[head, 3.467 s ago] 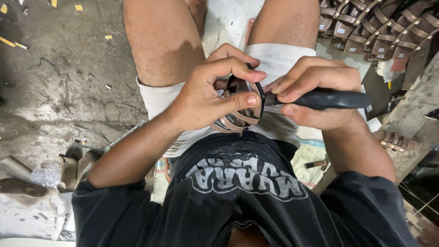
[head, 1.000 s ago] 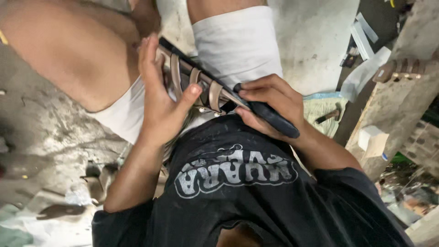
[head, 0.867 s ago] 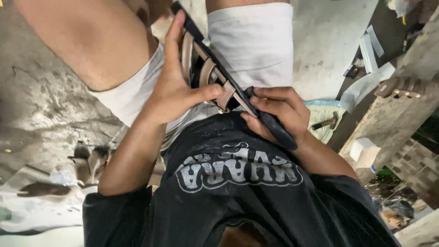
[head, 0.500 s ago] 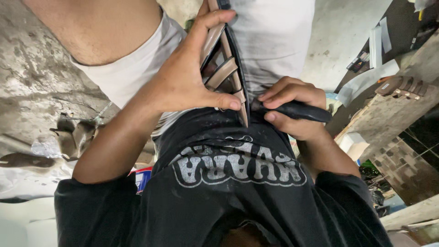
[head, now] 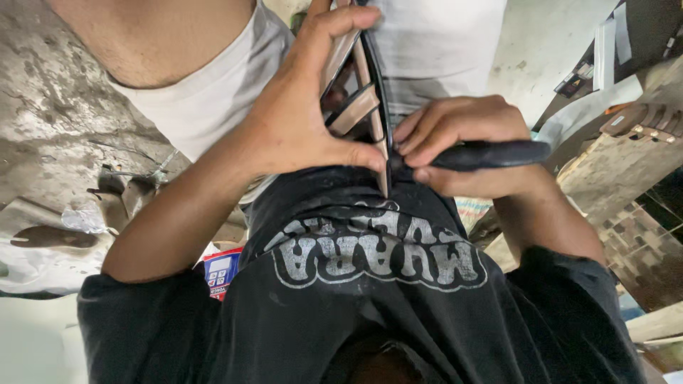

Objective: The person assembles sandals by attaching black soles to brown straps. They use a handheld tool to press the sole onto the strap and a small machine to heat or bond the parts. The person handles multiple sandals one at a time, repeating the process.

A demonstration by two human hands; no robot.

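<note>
Fingers of the left hand (head: 284, 128) are spread wide and pinched around a strappy tan-and-black sandal upper (head: 356, 107), thumb pressing near its lower end and the longer fingers hooked over its top edge near the frame's upper border. The right hand (head: 462, 146) is curled shut around a black-handled tool (head: 491, 155), whose handle points out to the right; its working tip meets the sandal upper just beside the left thumb, though the tip itself is too hidden to describe. The piece is held upright over the lap, against white shorts (head: 206, 107) and above a black printed shirt (head: 370, 270). To do this step well, it seems wise that the left thumb stay close to the tool tip for support but clear of its path, and that the right hand push in short, controlled strokes along the edge instead of levering. A concrete floor (head: 50, 107) shows at left, with a small red-and-blue box (head: 219, 272) near the elbow and stacked sandals (head: 640, 121) at right. Compared with half a second earlier, the grip and the tool's position look almost unchanged; the view has only shifted a little closer, with the tool handle lying slightly more level.
</note>
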